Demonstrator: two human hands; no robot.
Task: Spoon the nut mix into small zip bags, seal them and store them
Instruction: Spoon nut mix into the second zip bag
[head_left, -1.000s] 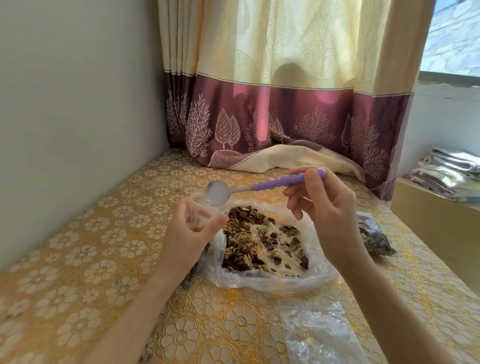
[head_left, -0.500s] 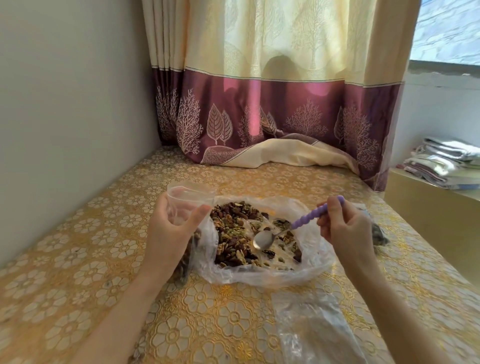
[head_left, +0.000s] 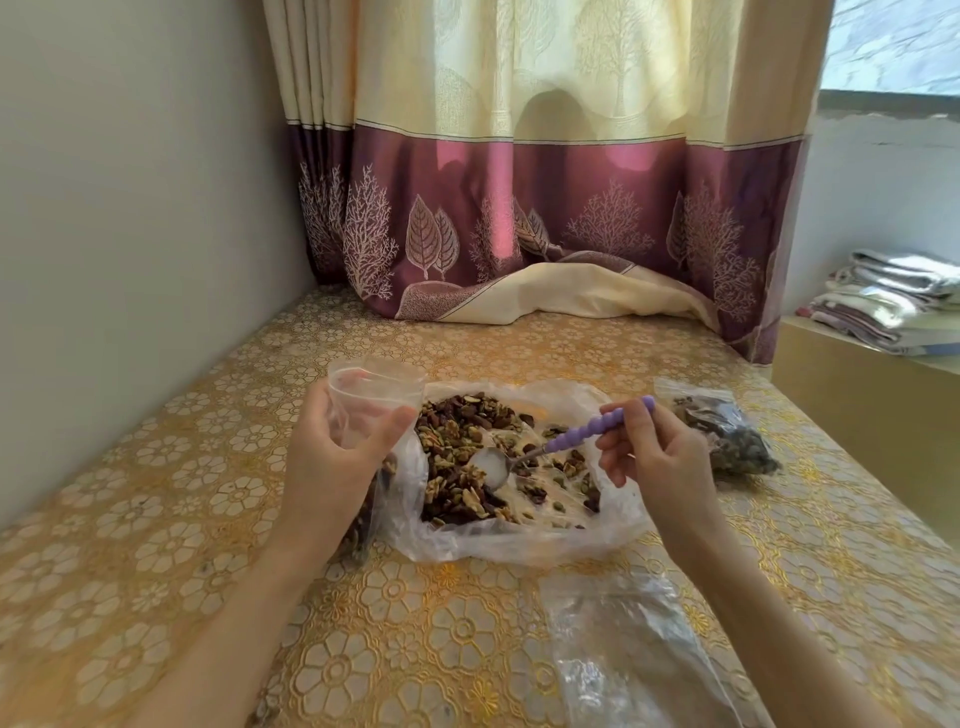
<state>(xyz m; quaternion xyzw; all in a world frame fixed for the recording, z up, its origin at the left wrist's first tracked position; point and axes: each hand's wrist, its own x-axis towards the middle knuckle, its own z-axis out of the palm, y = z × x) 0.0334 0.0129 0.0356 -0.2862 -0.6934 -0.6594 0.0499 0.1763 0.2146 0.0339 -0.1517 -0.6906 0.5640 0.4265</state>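
My spoon (head_left: 550, 452) has come down from the small bag's mouth into the nut mix (head_left: 467, 457), which lies on open plastic on the desk (head_left: 156, 493). To load it well, I should scoop under the heap. My left hand (head_left: 337, 462) grips the small bag (head_left: 374, 400) upright; my right hand (head_left: 660, 457) pinches the handle.

Open tabletop (head_left: 156, 467) at nine o'clock of nut pile (head_left: 467, 467); filled bag (head_left: 727, 436) blocking three o'clock, flat bags (head_left: 634, 644) at five.
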